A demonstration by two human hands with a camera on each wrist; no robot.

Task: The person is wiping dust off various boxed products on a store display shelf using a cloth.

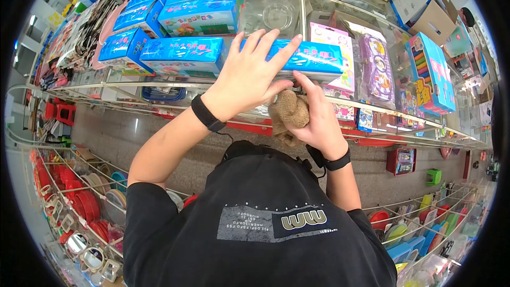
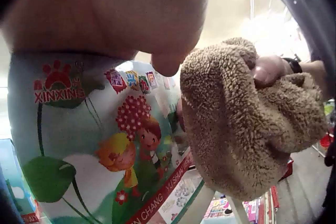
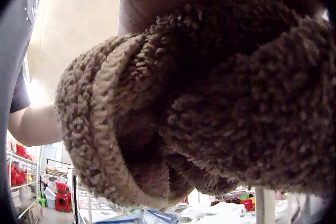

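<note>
My left hand (image 1: 247, 77) lies over a blue-topped box (image 1: 313, 59) at the shelf's front edge, its fingers spread and fairly straight across the top. The side of the box, printed with cartoon children and XINXING lettering (image 2: 59, 97), fills much of the left wrist view. Just right of it, my right hand (image 1: 323, 125) grips a bunched brown fluffy cloth (image 1: 289, 110), its index finger reaching up to the front edge of the box. Close up in the right wrist view, the folded cloth (image 3: 100, 108) hides most of the right hand.
Beside that box stands another blue box (image 1: 183, 50), with more in rows behind. A round clear container (image 1: 279, 13) sits farther back. To the right are a pink package (image 1: 332, 37), a purple pack (image 1: 376, 66) and a blue carton (image 1: 431, 72). Wire racks of goods flank the aisle behind.
</note>
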